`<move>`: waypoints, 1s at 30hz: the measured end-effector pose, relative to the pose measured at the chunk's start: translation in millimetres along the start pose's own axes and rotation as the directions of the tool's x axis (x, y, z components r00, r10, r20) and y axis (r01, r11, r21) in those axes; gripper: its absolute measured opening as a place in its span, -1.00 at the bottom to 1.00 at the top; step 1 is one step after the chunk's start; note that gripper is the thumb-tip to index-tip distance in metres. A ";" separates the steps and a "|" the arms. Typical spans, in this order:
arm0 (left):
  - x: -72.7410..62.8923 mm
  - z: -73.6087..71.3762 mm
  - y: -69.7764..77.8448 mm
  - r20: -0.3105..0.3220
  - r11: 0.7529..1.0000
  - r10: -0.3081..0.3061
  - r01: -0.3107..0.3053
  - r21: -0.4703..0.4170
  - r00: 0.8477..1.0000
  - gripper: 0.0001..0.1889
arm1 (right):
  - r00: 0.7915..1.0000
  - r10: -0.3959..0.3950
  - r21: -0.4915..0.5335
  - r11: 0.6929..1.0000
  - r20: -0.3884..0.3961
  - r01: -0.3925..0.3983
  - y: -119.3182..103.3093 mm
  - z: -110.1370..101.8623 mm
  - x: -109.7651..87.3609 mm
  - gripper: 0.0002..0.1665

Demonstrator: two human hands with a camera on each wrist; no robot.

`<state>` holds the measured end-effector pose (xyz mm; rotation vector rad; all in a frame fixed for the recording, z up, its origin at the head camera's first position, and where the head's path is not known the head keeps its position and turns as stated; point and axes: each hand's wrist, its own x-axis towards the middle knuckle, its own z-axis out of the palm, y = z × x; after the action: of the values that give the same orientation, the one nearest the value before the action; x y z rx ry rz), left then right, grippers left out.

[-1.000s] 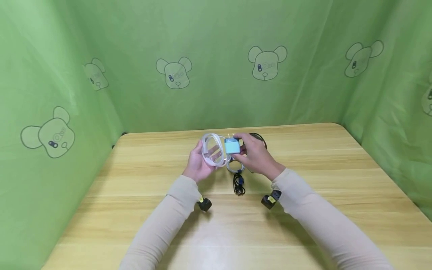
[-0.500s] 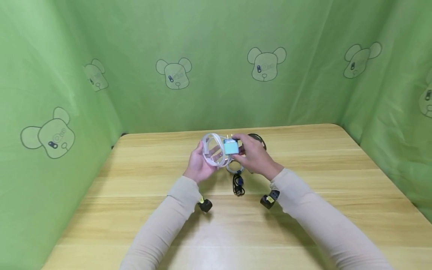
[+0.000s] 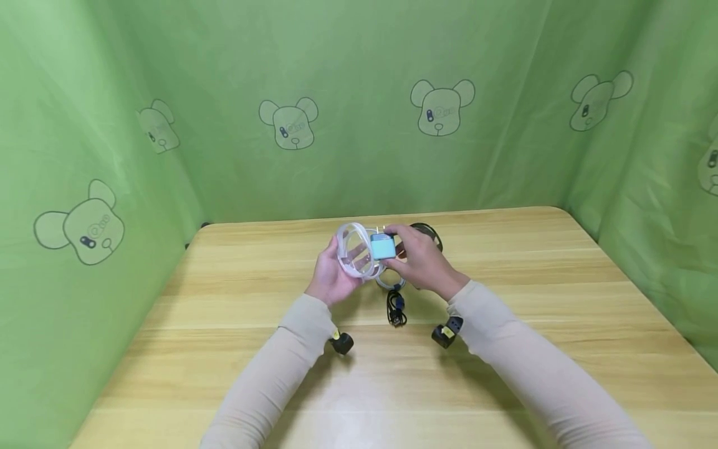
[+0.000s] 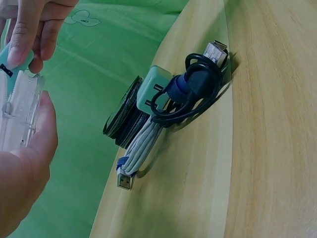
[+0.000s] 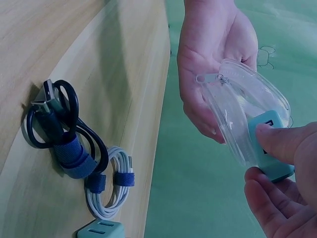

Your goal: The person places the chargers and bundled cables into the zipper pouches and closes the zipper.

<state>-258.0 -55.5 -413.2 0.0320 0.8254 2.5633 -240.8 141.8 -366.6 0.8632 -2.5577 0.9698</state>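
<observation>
My left hand (image 3: 331, 277) holds a clear round zip pouch (image 3: 348, 268) above the table, with the palm turned up beneath it. Its zip is undone and the two halves stand apart in the right wrist view, the pull tab (image 5: 208, 78) at one end. Between thumb and fingers, my right hand (image 3: 424, 260) pinches a teal USB charger (image 3: 383, 247), metal prongs pointing away from me. At the pouch's mouth, the charger (image 5: 271, 167) overlaps the clear plastic; how far inside it sits I cannot tell.
On the wooden table (image 3: 252, 362) below the hands lie a black USB cable (image 3: 396, 310) in a blue strap, a coiled white cable (image 4: 143, 146), a second teal charger (image 4: 154, 88) and a round black object (image 4: 123, 116). Green curtains (image 3: 359, 168) stand around the table.
The charger in my right hand has moved slightly left and down, closer over the pouch. My left hand and the pouch have shifted very little.
</observation>
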 end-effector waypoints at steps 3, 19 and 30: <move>0.2 0.5 0.0 0.008 1.000 0.003 -0.003 -0.003 1.000 -0.47 | 1.000 -0.010 -0.006 1.000 -0.006 0.010 -0.3 0.2 0.4 -0.28; -0.8 4.9 -2.0 -0.047 1.000 0.001 0.000 0.025 0.999 -0.53 | 1.000 -0.025 -0.019 1.000 0.000 0.025 1.2 3.4 1.5 -0.30; -1.0 6.0 -3.7 -0.047 1.000 0.009 -0.008 0.021 0.999 -0.53 | 1.000 -0.017 -0.009 1.000 0.005 0.017 0.8 6.8 2.6 -0.30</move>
<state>-254.6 -50.0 -410.3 -0.0186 0.8708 2.5721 -243.6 136.6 -370.9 0.8841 -2.5528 0.9520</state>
